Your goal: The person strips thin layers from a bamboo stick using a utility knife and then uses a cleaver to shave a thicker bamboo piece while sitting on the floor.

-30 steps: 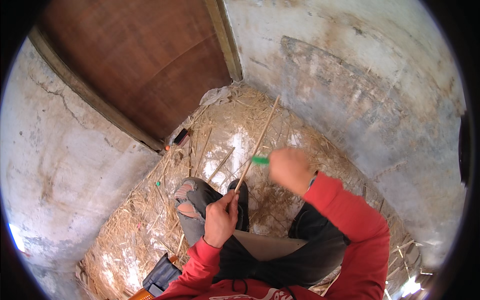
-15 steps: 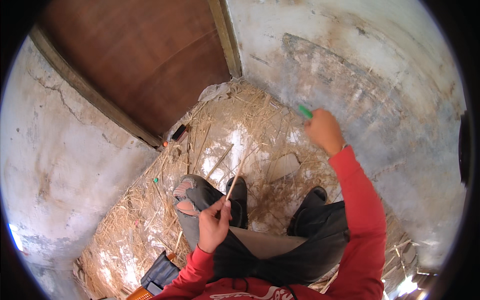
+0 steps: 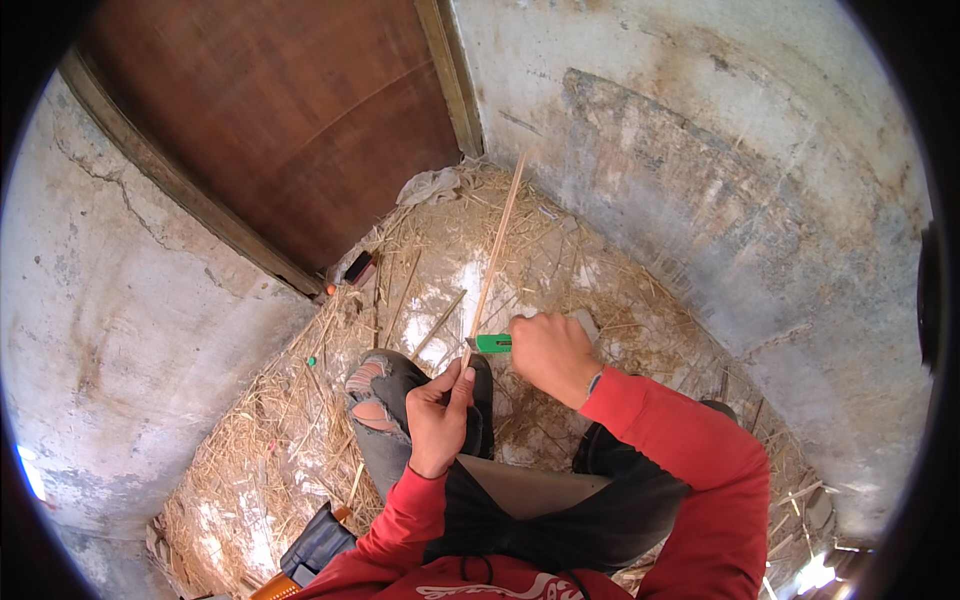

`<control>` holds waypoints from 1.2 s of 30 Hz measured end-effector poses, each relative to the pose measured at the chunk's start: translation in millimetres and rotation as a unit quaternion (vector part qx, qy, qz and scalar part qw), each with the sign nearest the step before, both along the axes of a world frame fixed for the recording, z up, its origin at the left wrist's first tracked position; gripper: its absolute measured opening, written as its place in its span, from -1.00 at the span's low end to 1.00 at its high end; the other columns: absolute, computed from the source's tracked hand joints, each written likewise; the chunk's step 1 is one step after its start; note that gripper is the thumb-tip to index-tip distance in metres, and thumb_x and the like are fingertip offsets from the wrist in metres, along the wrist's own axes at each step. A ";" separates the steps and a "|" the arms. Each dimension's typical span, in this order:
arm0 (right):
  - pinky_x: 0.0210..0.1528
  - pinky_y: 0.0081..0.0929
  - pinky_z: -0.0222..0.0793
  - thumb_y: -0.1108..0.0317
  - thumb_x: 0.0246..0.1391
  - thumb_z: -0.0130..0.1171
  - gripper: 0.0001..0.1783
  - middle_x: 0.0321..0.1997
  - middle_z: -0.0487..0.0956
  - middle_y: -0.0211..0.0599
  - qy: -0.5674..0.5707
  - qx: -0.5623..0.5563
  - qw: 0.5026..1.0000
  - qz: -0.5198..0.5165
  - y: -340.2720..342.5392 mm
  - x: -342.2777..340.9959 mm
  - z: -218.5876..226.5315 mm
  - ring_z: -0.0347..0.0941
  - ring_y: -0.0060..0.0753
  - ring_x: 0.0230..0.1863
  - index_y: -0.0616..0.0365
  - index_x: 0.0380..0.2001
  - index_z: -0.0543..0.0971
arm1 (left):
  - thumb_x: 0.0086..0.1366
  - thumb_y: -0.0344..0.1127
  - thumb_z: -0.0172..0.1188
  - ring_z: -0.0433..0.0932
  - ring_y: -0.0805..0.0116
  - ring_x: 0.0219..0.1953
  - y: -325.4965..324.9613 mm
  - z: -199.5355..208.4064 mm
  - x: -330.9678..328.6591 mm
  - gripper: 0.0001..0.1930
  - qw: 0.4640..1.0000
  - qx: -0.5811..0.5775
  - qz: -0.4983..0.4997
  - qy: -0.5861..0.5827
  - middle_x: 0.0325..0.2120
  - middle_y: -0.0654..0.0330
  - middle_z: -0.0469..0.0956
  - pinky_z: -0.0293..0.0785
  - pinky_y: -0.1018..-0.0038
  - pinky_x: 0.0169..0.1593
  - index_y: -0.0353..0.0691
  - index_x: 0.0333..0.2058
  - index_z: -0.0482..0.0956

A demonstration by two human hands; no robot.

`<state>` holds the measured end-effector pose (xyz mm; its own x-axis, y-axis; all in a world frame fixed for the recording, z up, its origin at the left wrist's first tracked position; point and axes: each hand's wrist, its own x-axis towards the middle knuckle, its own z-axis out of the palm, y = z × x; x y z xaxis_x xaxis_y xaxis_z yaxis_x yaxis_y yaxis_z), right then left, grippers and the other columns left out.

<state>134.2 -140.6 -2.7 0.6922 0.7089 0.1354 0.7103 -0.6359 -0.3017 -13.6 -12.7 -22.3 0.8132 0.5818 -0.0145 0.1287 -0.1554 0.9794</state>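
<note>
My left hand (image 3: 438, 420) pinches the near end of a long, thin straw stalk (image 3: 497, 240), which slants up and away from me over the floor. Closed around the handle of a green utility knife (image 3: 493, 344) is my right hand (image 3: 555, 355). The knife points left, and its tip meets the stalk just beyond my left fingertips. Whether the blade has cut into the stalk is too small to make out. Both hands are over my lap, near my left knee and shoe.
Loose straw (image 3: 250, 430) litters the floor. A brown door (image 3: 280, 120) stands ahead left, with stained walls (image 3: 720, 180) on both sides. A small dark box (image 3: 358, 266) lies by the door frame. Beside my left arm are a black pouch (image 3: 320, 548) and something orange (image 3: 278, 588).
My right hand has swung in from the far right, bringing the knife against the stalk. My left hand has shifted slightly forward, and the stalk now points more steeply away.
</note>
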 end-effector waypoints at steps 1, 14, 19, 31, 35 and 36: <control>-0.43 -0.09 0.55 0.36 0.01 0.14 -0.83 -0.51 0.66 -0.06 -0.008 -0.002 1.000 -0.014 3.3 5.5 -1.4 0.65 0.04 -0.47 0.17 -0.51 0.65 | 0.40 -0.28 0.26 0.33 0.72 -0.53 0.1 -0.6 -0.3 -0.64 1.000 0.002 0.000 0.003 -0.64 0.38 0.47 0.29 0.65 -0.44 -0.52 -0.03 0.62; -0.32 0.00 0.52 0.33 0.02 0.20 -0.79 -0.47 0.63 0.00 0.006 0.056 0.984 -0.168 -72.2 105.0 19.5 0.61 0.10 -0.43 0.27 -0.38 0.64 | 0.36 -0.33 0.30 0.44 0.69 -0.50 -10.0 -3.9 -22.5 -0.67 0.998 -0.065 -0.008 0.005 -0.52 0.37 0.56 0.38 0.69 -0.41 -0.44 0.00 0.64; -0.34 -0.02 0.52 0.33 -0.05 0.24 -0.80 -0.49 0.63 0.05 0.031 0.023 0.999 -0.019 -27.5 10.3 25.5 0.61 0.07 -0.45 0.18 -0.35 0.67 | 0.38 -0.35 0.27 0.40 0.69 -0.52 -2.7 5.4 1.1 -0.71 0.997 -0.072 0.003 -0.035 -0.50 0.35 0.57 0.30 0.69 -0.44 -0.45 -0.03 0.64; -0.36 -0.01 0.52 0.37 0.00 0.13 -0.85 -0.51 0.63 0.07 0.020 -0.007 1.000 -0.014 -2.9 14.9 -7.8 0.63 0.07 -0.45 0.17 -0.46 0.63 | 0.42 -0.36 0.22 0.35 0.72 -0.46 -7.4 -3.5 0.9 -0.71 0.998 -0.062 -0.004 0.012 -0.51 0.38 0.58 0.30 0.70 -0.37 -0.49 -0.02 0.63; -0.37 -0.05 0.54 0.37 0.05 0.10 -0.83 -0.40 0.67 0.04 -0.036 -0.019 0.994 -0.099 -0.5 62.2 -15.4 0.66 0.05 -0.37 0.19 -0.45 0.64 | 0.43 -0.36 0.19 0.32 0.72 -0.47 -6.2 5.3 -8.5 -0.76 0.995 -0.061 -0.042 0.070 -0.55 0.41 0.54 0.26 0.69 -0.40 -0.44 -0.10 0.67; -0.37 -0.04 0.54 0.38 0.05 0.11 -0.84 -0.40 0.67 0.05 -0.074 0.004 0.988 -0.136 -12.2 90.1 -20.0 0.66 0.07 -0.37 0.20 -0.45 0.64 | 0.43 -0.36 0.18 0.32 0.72 -0.47 -8.7 7.1 -18.9 -0.77 0.992 -0.060 -0.060 0.096 -0.56 0.41 0.53 0.26 0.69 -0.41 -0.43 -0.12 0.68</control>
<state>224.3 -152.8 -22.7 0.8290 0.4982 0.2541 0.5504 -0.8073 -0.2129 -32.5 -21.3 -15.2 0.8519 0.4665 -0.2381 0.3016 -0.0654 0.9512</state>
